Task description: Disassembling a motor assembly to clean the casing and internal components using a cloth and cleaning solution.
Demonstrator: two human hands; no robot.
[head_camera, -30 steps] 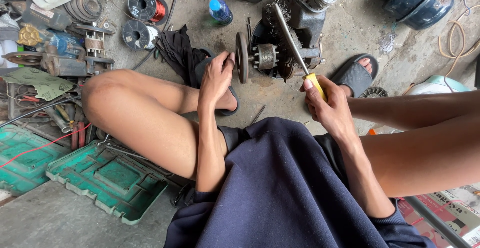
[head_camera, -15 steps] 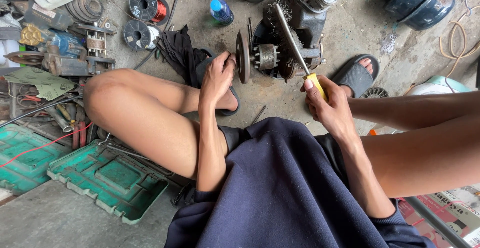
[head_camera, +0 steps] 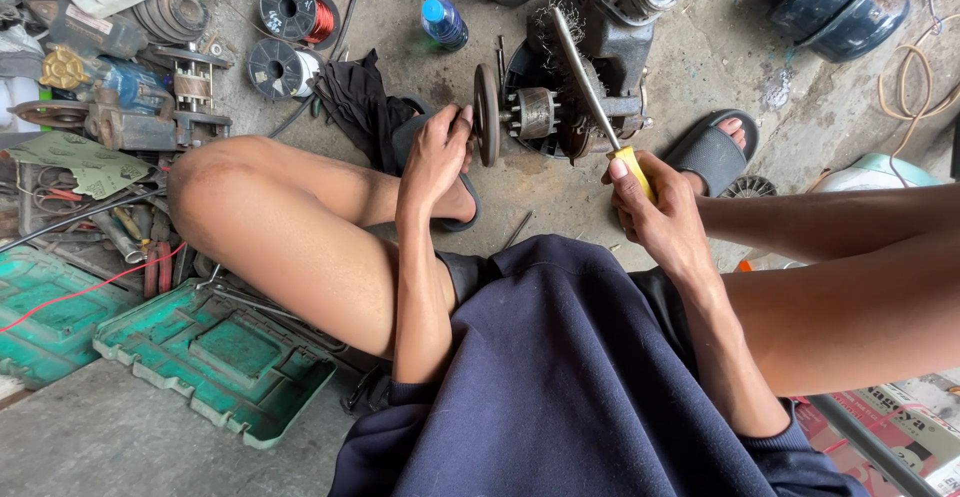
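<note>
I sit low on a concrete floor with a greasy motor assembly (head_camera: 590,77) in front of me. My left hand (head_camera: 436,152) grips the rim of its round metal flywheel disc (head_camera: 486,115), which stands on edge. My right hand (head_camera: 655,212) is closed around the yellow handle of a long screwdriver (head_camera: 590,92). The steel shaft slants up and left, its tip resting against the motor housing behind the disc. A small rotor hub (head_camera: 535,112) sits between the disc and the housing.
Copper wire spools (head_camera: 290,7) and metal parts lie at the far left, with a blue-capped bottle (head_camera: 443,22). A green plastic case lid (head_camera: 215,357) is at my left knee. Dark round covers (head_camera: 835,2) sit far right. My sandalled foot (head_camera: 712,152) rests near the motor.
My left hand has shifted slightly on the disc's rim. The screwdriver and my right hand stay almost where they were.
</note>
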